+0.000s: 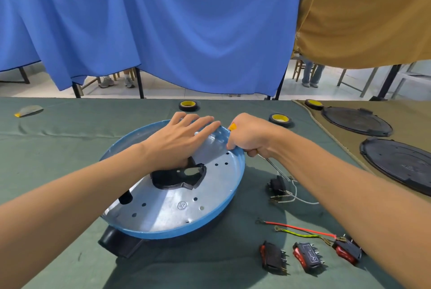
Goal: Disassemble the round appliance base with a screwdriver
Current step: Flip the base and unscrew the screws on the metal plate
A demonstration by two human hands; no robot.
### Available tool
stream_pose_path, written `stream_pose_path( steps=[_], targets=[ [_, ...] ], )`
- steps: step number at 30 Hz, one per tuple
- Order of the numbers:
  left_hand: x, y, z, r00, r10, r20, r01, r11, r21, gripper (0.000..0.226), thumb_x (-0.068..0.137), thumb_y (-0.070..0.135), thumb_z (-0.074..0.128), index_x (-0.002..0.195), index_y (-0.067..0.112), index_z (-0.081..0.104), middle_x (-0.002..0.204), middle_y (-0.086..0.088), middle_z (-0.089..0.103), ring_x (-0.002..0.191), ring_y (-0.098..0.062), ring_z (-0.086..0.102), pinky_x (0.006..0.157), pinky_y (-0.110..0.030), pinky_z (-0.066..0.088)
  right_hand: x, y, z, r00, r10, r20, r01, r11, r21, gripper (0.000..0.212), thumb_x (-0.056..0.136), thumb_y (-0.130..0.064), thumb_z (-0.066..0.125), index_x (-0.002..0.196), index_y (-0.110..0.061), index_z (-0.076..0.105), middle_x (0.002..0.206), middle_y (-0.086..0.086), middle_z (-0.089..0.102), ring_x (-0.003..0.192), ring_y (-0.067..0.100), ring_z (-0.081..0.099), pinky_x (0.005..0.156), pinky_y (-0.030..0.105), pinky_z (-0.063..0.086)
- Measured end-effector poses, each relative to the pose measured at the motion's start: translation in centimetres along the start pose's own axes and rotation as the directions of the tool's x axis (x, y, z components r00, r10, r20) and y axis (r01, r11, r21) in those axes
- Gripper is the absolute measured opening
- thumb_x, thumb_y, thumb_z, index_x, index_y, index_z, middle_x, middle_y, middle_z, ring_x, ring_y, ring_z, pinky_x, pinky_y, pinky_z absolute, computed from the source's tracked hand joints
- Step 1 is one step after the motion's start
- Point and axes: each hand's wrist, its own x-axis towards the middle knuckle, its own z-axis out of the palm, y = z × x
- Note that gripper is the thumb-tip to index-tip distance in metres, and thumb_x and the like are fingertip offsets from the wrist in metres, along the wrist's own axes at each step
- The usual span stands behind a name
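Green table (58,148) bears round base (163,214), tape rolls (189,104), switches (273,257), perhaps a scraper (29,110).

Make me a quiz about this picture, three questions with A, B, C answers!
1. Where does the left hand rest? A on the round base; B in the air; C on a lap.
2. What colour is the base's rim? A red; B blue; C yellow.
3. What is the right hand doing? A lying flat; B gripping the screwdriver; C waving.
Answers: 1 A, its palm lies flat on the base; 2 B, the rim is blue; 3 B, its fingers curl round the handle.
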Motion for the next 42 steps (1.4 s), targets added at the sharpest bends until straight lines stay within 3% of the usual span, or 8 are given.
stream_pose_path(
  steps=[12,22,25,27,29,33,38,42],
  targets=[
    [-1.6,-1.9,-0.2,0.956,-0.291,-0.037,0.288,0.954,-0.081,0.078,0.073,0.006,0.072,0.144,0.002,0.039,0.143,-0.016,0.046,0.123,-0.037,0.048,0.096,-0.048,0.036,2.4,-4.3,0.8,0.987,-0.109,-0.115,0.111,0.994,0.003,0.021,0.089,-0.005,0.053,0.071,-0.011,0.043,0.066,0.006,0.039,0.053,0.02,0.032,0.045,0.025,0.028],
    [-1.4,-2.1,1.8,0.969,-0.2,0.143,0.198,0.98,0.028,0.082,0.084,0.026,0.065,0.15,0.021,0.015,0.15,0.001,0.028,0.133,-0.023,0.035,0.106,-0.037,0.03,2.9,-1.3,2.0,0.992,-0.028,0.122,0.022,0.999,0.046,0.026,0.094,-0.011,0.052,0.069,-0.01,0.044,0.059,0.005,0.036,0.043,0.015,0.024,0.041,0.021,0.023],
    [-1.2,-2.4,1.8,0.969,-0.195,0.154,0.196,0.981,0.011,0.084,0.085,0.028,0.066,0.15,0.022,0.013,0.151,0.001,0.027,0.133,-0.024,0.033,0.108,-0.037,0.03,2.1,-0.7,0.1,0.992,-0.032,0.123,0.027,0.999,0.044,0.021,0.094,-0.016,0.053,0.077,-0.005,0.056,0.065,0.006,0.063,0.038,0.012,0.023,0.039,0.018,0.024],
    [-1.0,-2.3,1.8,0.967,-0.194,0.164,0.196,0.981,0.004,0.086,0.086,0.031,0.067,0.151,0.021,0.012,0.151,-0.001,0.027,0.133,-0.024,0.032,0.109,-0.037,0.029,1.7,-0.3,-1.1,0.996,-0.048,0.075,0.048,0.999,-0.002,0.015,0.088,-0.004,0.049,0.085,-0.003,0.064,0.075,0.009,0.073,0.036,0.011,0.025,0.038,0.016,0.026],
    [-0.9,-2.3,1.9,0.966,-0.193,0.174,0.191,0.981,0.027,0.086,0.086,0.033,0.067,0.151,0.02,0.011,0.151,-0.002,0.027,0.133,-0.024,0.032,0.11,-0.037,0.029,1.3,0.2,-1.5,0.992,-0.071,0.102,0.083,0.989,-0.124,0.018,0.081,0.002,0.057,0.088,-0.008,0.07,0.062,0.002,0.068,0.037,0.011,0.029,0.038,0.015,0.028],
    [-0.6,-2.0,1.7,0.963,-0.193,0.19,0.184,0.981,0.065,0.087,0.086,0.033,0.068,0.151,0.019,0.011,0.15,-0.004,0.028,0.132,-0.025,0.033,0.111,-0.038,0.028,0.4,1.1,-0.2,0.972,-0.075,0.222,0.167,0.886,-0.432,0.015,0.073,-0.014,0.078,0.085,-0.022,0.075,0.058,-0.001,0.051,0.046,0.014,0.039,0.037,0.016,0.033],
    [-0.5,-1.9,1.5,0.956,-0.209,0.205,0.198,0.977,0.075,0.088,0.085,0.032,0.069,0.151,0.02,0.011,0.15,-0.004,0.029,0.131,-0.025,0.034,0.111,-0.039,0.028,0.5,2.0,2.1,0.972,-0.133,0.192,0.21,0.859,-0.467,0.018,0.074,-0.023,0.081,0.072,-0.022,0.062,0.076,-0.001,0.065,0.068,0.017,0.059,0.055,0.025,0.049],
    [-0.3,-2.0,1.2,0.956,-0.214,0.203,0.201,0.976,0.08,0.087,0.082,0.033,0.068,0.149,0.021,0.014,0.145,-0.002,0.035,0.125,-0.024,0.039,0.107,-0.037,0.029,0.9,2.6,1.8,0.974,-0.198,0.114,0.228,0.832,-0.505,0.012,0.075,-0.017,0.076,0.072,-0.013,0.065,0.075,0.005,0.064,0.067,0.021,0.058,0.052,0.024,0.043]
  ],
)
